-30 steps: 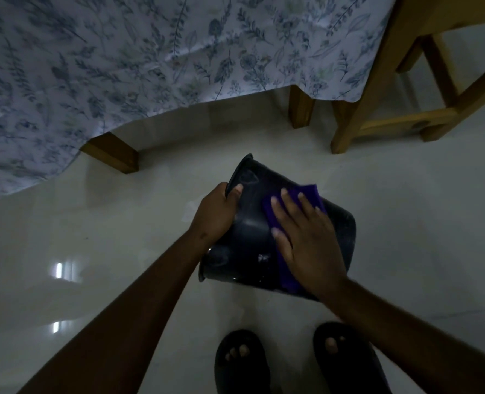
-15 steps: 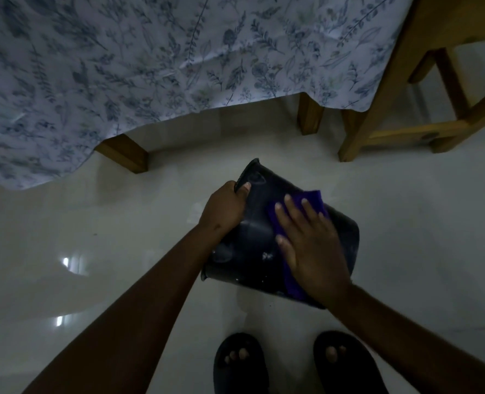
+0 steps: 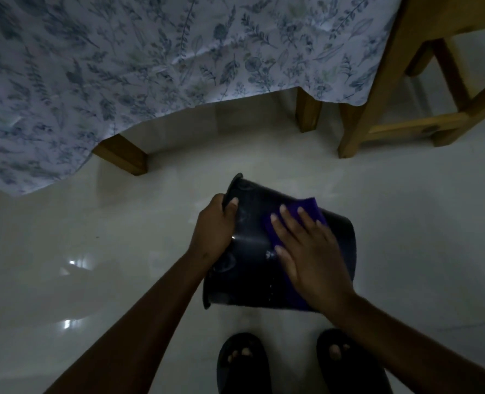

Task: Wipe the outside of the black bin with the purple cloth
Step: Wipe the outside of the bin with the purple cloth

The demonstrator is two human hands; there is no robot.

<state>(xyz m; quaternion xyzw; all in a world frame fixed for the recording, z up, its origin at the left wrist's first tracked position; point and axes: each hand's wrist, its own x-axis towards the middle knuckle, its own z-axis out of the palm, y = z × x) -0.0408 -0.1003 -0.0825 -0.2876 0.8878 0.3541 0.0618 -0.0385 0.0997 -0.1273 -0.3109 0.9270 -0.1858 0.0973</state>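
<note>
While tipped on its side above pale floor (image 3: 406, 223), black bin (image 3: 250, 251) is sitting frame-centre, rim pointing toward 9 o'clock, base toward 3. Left hand (image 3: 213, 231) is clamping rim at 10 o'clock edge of bin, thumb lying on outer wall, grip closed on it. Right hand (image 3: 309, 251) is lying flat, fingers spread, pressing purple cloth (image 3: 311, 209) against bin's upper wall; cloth is showing past fingertips toward 12 o'clock. Black sandals (image 3: 301, 362) are standing at 6 o'clock. Floral tablecloth (image 3: 150, 52) is draping over desk at 11 o'clock; wooden chair (image 3: 406, 81) at 2 o'clock.
</note>
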